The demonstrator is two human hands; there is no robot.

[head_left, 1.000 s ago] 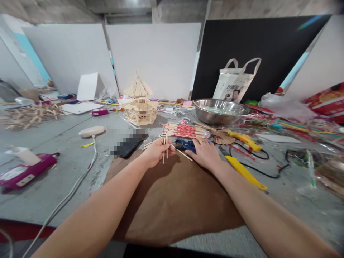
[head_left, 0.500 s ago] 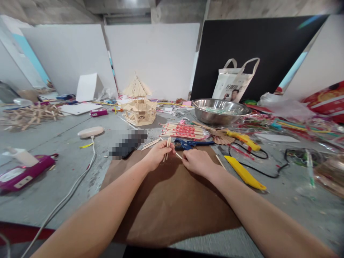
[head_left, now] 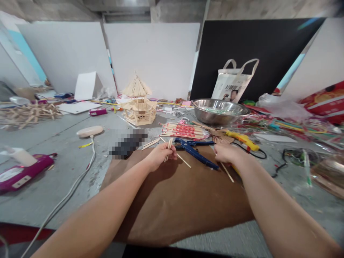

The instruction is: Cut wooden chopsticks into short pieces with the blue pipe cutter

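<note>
A grey table [head_left: 72, 154] is supporting all items. A brown sheet [head_left: 177, 211] is covering its front middle. A blue cutter [head_left: 197, 154] is lying partly on the sheet. Short sticks [head_left: 150, 144] are lying at the sheet's rear edge. Beyond them, red-marked packed sticks [head_left: 184, 131] are lying in a row. A stick-built model house [head_left: 140, 115] is standing behind, left of a metal bowl [head_left: 220, 116]. A yellow tool [head_left: 243, 139] is resting on the right. On the left, a purple power strip [head_left: 25, 173], a white oval device [head_left: 90, 132] and a stick pile [head_left: 29, 113] are occupying the surface.
</note>
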